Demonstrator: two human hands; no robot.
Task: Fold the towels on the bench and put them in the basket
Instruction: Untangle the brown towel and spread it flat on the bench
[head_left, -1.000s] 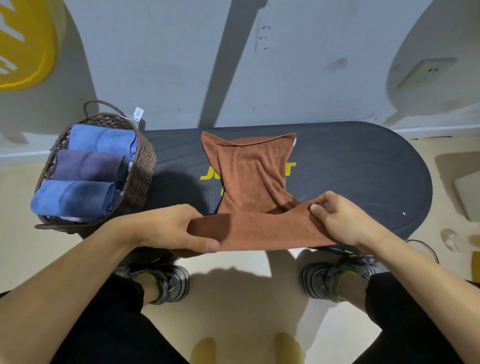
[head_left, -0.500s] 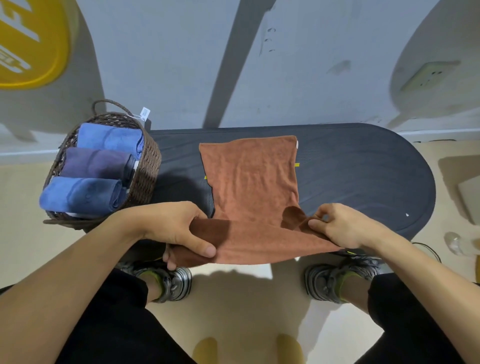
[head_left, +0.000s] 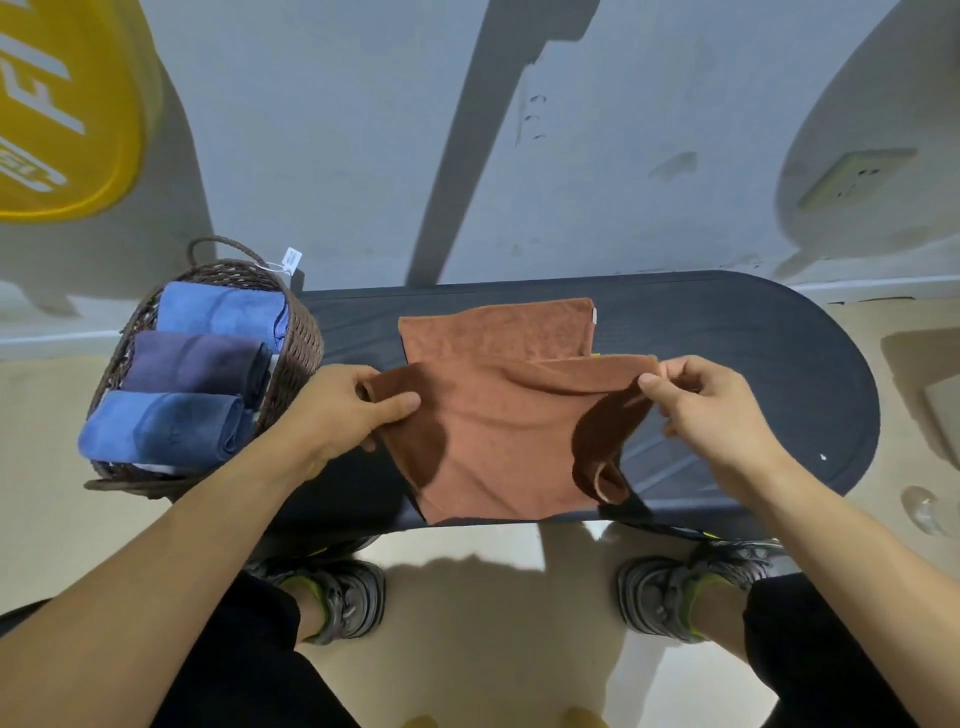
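A rust-brown towel (head_left: 498, 415) lies on the dark oval bench (head_left: 753, 364), its near half lifted and folded back over the far half. My left hand (head_left: 343, 410) pinches the towel's left corner between thumb and fingers. My right hand (head_left: 706, 400) pinches the right corner, held a little above the bench. The far edge of the towel lies flat, with a small white tag at its right corner. At the bench's left end stands a brown wicker basket (head_left: 296, 358) holding three rolled towels, two blue (head_left: 166, 431) and one dark purple (head_left: 197, 364).
A grey wall rises right behind the bench, with a yellow sign (head_left: 57, 109) at upper left and a socket (head_left: 857, 176) at upper right. My feet in grey shoes (head_left: 337, 597) stand on the beige floor in front. A clear bottle (head_left: 922, 509) lies at the right.
Both hands have carried the towel's near edge from the bench's front edge up and away from me, so that the towel is now doubling over itself. The camera has tilted slightly.
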